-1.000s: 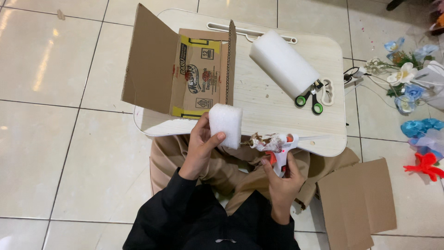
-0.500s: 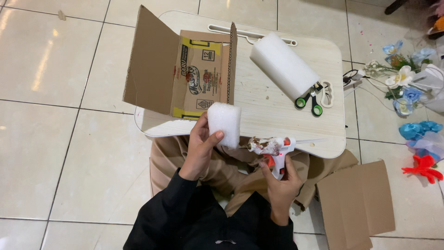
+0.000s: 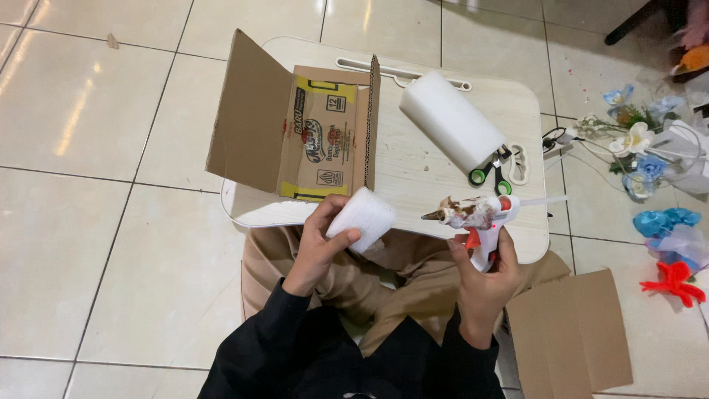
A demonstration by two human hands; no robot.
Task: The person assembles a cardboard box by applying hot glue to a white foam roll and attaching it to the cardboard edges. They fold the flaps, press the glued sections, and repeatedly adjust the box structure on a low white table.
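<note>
The small white foam block [image 3: 363, 217] sits in the left hand [image 3: 323, 244], held just above the near edge of the bench [image 3: 413, 177], over the person's lap. The grip of that hand is closed on the block, thumb across its lower face and fingers behind it. Just to the right, well apart from the block, the right hand [image 3: 484, 275] is wrapped around the handle of a white glue gun with a red trigger [image 3: 481, 222]; its nozzle, crusted with brown residue, points left toward the block without touching it. A clear glue stick juts from the back of the gun toward the right.

On the pale wooden bench lies 1 long white foam cylinder [image 3: 452, 121], tilted diagonally, its lower end beside green-handled scissors [image 3: 490, 173]. On the bench's left part stands an opened brown cardboard box with a yellow printed panel [image 3: 310, 133], its flaps raised.

The person sits cross-legged in tan trousers and black sleeves on a light tiled floor [image 3: 88, 222]. A flat brown cardboard piece [image 3: 572, 336] lies on the floor by the right knee. Farther right are blue and white artificial flowers [image 3: 639, 140] and a red ribbon bow [image 3: 673, 282].
</note>
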